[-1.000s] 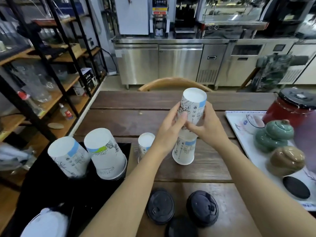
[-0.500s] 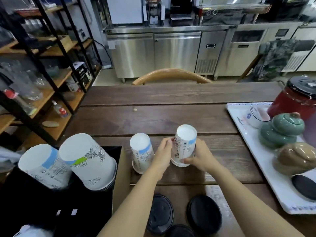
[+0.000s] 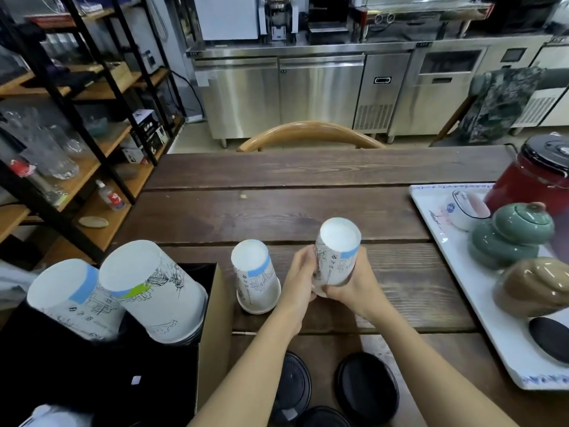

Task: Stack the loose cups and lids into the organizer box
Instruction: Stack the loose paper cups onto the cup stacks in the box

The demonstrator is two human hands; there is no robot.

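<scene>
An upside-down white paper cup stack (image 3: 337,254) with blue band and black drawings stands on the wooden table (image 3: 308,211). My left hand (image 3: 300,274) and my right hand (image 3: 354,288) both grip its lower part. A second inverted cup (image 3: 255,277) stands just left of it, untouched. The black organizer box (image 3: 212,318) at the lower left holds two stacks of larger inverted cups (image 3: 151,291), (image 3: 69,298). Black lids (image 3: 366,386), (image 3: 292,386) lie on the table near the front edge, partly behind my forearms.
A white tray (image 3: 480,315) on the right carries a small cup (image 3: 468,208), green (image 3: 511,235) and brown (image 3: 535,286) lidded jars and a black disc (image 3: 551,343). A red pot (image 3: 535,174) stands behind. A wooden chair back (image 3: 311,134) and shelves (image 3: 77,149) border the table.
The upper cup, held high a second ago, has come down over the lower cup, forming one stack on the table. Both hands lowered with it and stay on it.
</scene>
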